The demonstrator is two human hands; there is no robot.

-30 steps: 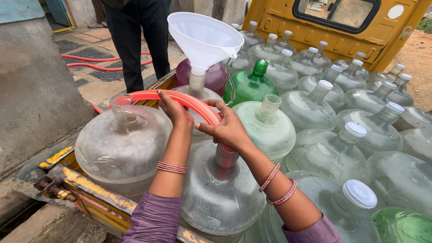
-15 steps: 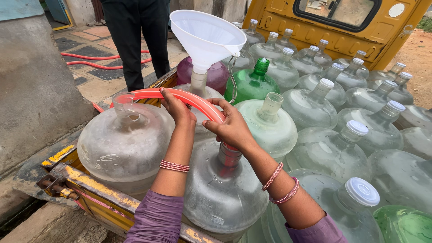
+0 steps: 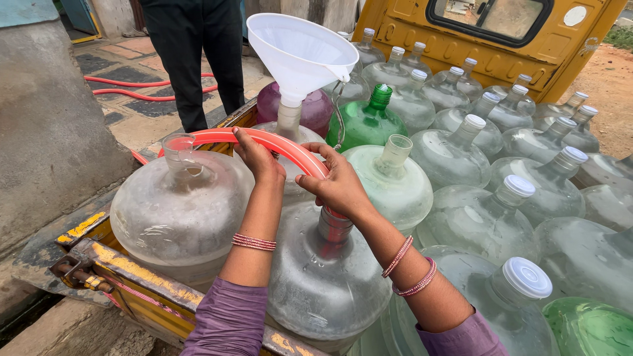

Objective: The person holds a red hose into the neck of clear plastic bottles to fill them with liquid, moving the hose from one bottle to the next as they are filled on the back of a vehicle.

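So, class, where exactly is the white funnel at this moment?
In the head view the white funnel stands upper centre, its spout in the neck of a clear jug, just beyond the red hose and beside the green jug.

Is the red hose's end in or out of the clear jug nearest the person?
In. The red hose, held by both hands, bends down into the clear jug's neck, tinting it red.

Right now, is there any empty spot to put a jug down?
Not in the cart: the big jugs stand packed shoulder to shoulder, and both hands hold the red hose over them. The only bare patch is the tiled ground left of the cart, beside the standing person and the loose hose there.
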